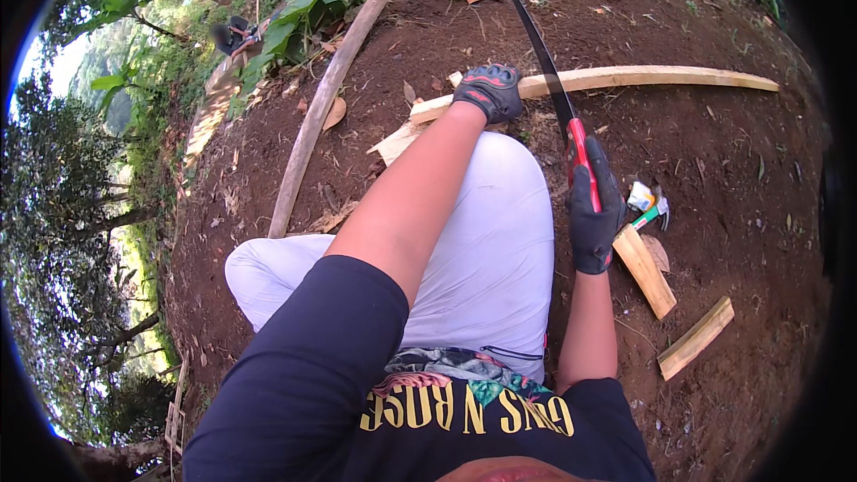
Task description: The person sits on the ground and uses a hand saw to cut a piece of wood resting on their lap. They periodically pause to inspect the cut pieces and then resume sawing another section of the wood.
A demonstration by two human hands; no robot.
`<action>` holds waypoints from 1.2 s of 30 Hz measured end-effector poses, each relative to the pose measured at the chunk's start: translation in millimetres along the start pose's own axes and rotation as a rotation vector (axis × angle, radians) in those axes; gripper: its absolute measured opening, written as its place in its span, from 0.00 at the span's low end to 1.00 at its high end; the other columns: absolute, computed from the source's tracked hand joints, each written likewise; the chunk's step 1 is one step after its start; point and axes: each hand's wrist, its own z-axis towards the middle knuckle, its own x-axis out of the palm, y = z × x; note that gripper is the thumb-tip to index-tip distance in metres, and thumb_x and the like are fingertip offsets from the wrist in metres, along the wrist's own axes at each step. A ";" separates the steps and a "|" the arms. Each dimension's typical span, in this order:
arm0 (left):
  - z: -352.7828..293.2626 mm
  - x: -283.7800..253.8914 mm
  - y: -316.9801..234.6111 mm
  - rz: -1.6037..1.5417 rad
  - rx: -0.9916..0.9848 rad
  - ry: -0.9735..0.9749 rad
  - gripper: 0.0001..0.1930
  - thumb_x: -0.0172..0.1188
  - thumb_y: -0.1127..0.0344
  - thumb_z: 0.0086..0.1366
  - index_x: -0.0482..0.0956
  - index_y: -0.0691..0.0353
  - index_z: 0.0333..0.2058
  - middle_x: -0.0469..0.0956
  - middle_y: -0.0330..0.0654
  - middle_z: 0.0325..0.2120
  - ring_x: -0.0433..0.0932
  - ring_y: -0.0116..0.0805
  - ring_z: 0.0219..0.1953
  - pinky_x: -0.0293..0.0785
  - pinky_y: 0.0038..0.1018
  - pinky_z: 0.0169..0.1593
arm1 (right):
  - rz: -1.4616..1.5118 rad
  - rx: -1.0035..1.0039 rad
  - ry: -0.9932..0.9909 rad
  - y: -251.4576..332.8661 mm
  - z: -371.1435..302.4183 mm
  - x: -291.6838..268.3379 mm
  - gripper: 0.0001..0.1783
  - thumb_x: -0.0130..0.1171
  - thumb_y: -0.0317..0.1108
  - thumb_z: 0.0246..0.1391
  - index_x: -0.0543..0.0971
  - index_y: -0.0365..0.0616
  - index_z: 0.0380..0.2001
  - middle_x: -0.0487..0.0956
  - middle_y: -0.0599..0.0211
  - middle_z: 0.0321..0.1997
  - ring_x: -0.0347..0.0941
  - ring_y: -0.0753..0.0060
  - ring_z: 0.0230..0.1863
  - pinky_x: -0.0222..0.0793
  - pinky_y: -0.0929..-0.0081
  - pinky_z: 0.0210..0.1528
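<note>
My right hand [596,210], in a black glove, is closed around the red handle of a pruning saw [548,64]. Its long dark blade points up and away, crossing a long, pale wooden plank [643,78]. Whether the teeth touch the wood I cannot tell. My left hand [490,94], also gloved, is closed over the plank to the left of the blade, near the plank's left end. Beneath that end lies a shorter piece of wood [398,141], partly hidden by my forearm. My bent knee in light trousers is just below the left hand.
Right of my right hand lie a green-handled hammer [650,216], a small white and yellow item [640,196] and two cut wood pieces [644,272] [696,337]. A long pole [326,112] slants across the brown soil on the left. Another person [236,34] is far off, upper left.
</note>
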 end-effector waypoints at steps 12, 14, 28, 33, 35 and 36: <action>0.2 -19.2 5.9 0.063 0.047 0.043 0.22 0.61 0.48 0.70 0.87 0.44 0.58 0.88 0.51 0.52 0.87 0.53 0.56 0.81 0.50 0.61 | -0.188 0.029 -0.005 22.3 -111.9 -84.5 0.26 0.65 0.27 0.65 0.82 0.41 0.67 0.87 0.47 0.61 0.88 0.49 0.59 0.82 0.57 0.60; -11.3 -18.6 6.0 0.028 0.071 -0.001 0.22 0.61 0.44 0.72 0.87 0.44 0.58 0.88 0.50 0.50 0.87 0.53 0.55 0.81 0.50 0.61 | -0.162 -0.031 -0.041 32.9 -104.2 -85.3 0.27 0.65 0.27 0.65 0.82 0.39 0.67 0.87 0.47 0.61 0.88 0.49 0.59 0.82 0.57 0.60; -4.8 -18.5 4.1 0.060 0.052 -0.037 0.23 0.64 0.37 0.71 0.90 0.44 0.54 0.89 0.47 0.50 0.87 0.50 0.54 0.82 0.48 0.60 | -0.018 -0.281 -0.067 24.3 93.2 49.8 0.24 0.65 0.31 0.71 0.82 0.44 0.68 0.86 0.50 0.64 0.87 0.53 0.62 0.82 0.60 0.60; -4.1 -17.9 7.0 0.055 0.025 -0.058 0.22 0.65 0.42 0.70 0.91 0.48 0.51 0.89 0.47 0.50 0.87 0.48 0.55 0.82 0.45 0.60 | -0.030 -0.274 -0.059 12.3 98.1 66.3 0.24 0.64 0.31 0.71 0.82 0.47 0.69 0.86 0.50 0.64 0.87 0.53 0.62 0.82 0.60 0.60; -0.2 -18.1 10.3 0.020 0.023 -0.036 0.20 0.65 0.45 0.69 0.92 0.50 0.49 0.90 0.48 0.49 0.88 0.48 0.54 0.82 0.44 0.59 | 0.026 -0.200 -0.035 10.0 94.4 65.5 0.24 0.64 0.30 0.71 0.82 0.48 0.69 0.86 0.50 0.65 0.86 0.53 0.63 0.82 0.60 0.61; -2.8 -15.9 10.6 0.027 0.017 -0.033 0.21 0.64 0.43 0.70 0.91 0.48 0.51 0.89 0.48 0.49 0.88 0.48 0.54 0.82 0.45 0.60 | 0.029 -0.169 -0.027 8.1 91.6 65.4 0.24 0.64 0.30 0.71 0.82 0.48 0.69 0.86 0.50 0.65 0.86 0.53 0.64 0.81 0.60 0.62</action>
